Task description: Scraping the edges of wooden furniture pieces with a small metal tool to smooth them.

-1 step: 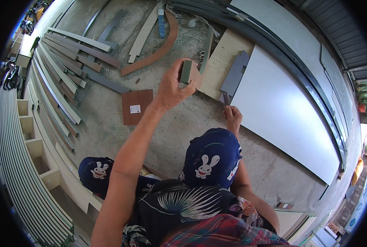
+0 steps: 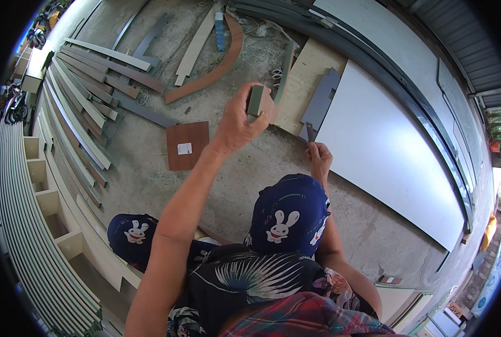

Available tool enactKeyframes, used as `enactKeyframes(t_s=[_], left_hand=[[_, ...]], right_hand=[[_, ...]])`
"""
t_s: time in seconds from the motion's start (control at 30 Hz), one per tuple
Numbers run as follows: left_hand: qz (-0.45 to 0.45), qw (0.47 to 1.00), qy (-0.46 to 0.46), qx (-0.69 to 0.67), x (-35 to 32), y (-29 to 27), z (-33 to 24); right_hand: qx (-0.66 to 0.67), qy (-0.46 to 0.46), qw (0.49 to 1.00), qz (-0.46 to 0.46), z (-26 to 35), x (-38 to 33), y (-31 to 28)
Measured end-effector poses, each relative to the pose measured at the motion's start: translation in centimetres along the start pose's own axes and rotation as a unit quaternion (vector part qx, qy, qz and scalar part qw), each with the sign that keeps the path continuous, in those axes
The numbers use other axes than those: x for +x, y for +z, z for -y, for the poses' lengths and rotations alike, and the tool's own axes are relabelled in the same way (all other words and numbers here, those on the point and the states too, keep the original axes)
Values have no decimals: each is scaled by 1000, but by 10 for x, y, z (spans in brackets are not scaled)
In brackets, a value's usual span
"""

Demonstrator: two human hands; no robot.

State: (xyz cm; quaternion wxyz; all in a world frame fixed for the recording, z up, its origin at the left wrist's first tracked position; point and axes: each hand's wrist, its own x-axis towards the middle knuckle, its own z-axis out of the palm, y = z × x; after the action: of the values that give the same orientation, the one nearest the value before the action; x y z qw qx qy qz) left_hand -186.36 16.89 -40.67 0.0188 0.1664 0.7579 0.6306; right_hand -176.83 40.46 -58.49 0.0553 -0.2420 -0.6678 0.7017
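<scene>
My left hand (image 2: 236, 122) is raised over the floor. It grips a block (image 2: 255, 101) with a dark green face and light brown sides, thumb on the near side and fingers wrapped around the far side. Lower and to the right, my right hand (image 2: 320, 159) pinches a small flat dark blade-like tool (image 2: 310, 132) with a hole near its far end. The tool points away from me, apart from the block; its exact kind is unclear. Beyond it lies a grey notched panel (image 2: 320, 100). A square brown board (image 2: 187, 132) with a white label rests left of my left hand.
A large white panel (image 2: 391, 151) lies at the right, beside a plywood sheet (image 2: 301, 84). A curved brown strip (image 2: 216, 78) and a blue-and-white narrow object (image 2: 220, 33) are ahead. Many long strips (image 2: 87, 118) fan out at left, near a stack of edged boards (image 2: 37, 236).
The block and my left hand have shifted very slightly right and nearer. My right hand with the blade-like tool has moved a touch; the rest looks the same.
</scene>
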Motion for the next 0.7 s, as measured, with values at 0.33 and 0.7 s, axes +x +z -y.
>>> enactKeyframes(t_s=[0.33, 0.7], left_hand=[[-120, 990, 23, 76, -52, 28, 42], [-99, 976, -141, 137, -87, 17, 37]], right_hand=[[-37, 2, 998, 56, 36, 15, 20], [137, 177, 884, 410, 81, 11, 85]])
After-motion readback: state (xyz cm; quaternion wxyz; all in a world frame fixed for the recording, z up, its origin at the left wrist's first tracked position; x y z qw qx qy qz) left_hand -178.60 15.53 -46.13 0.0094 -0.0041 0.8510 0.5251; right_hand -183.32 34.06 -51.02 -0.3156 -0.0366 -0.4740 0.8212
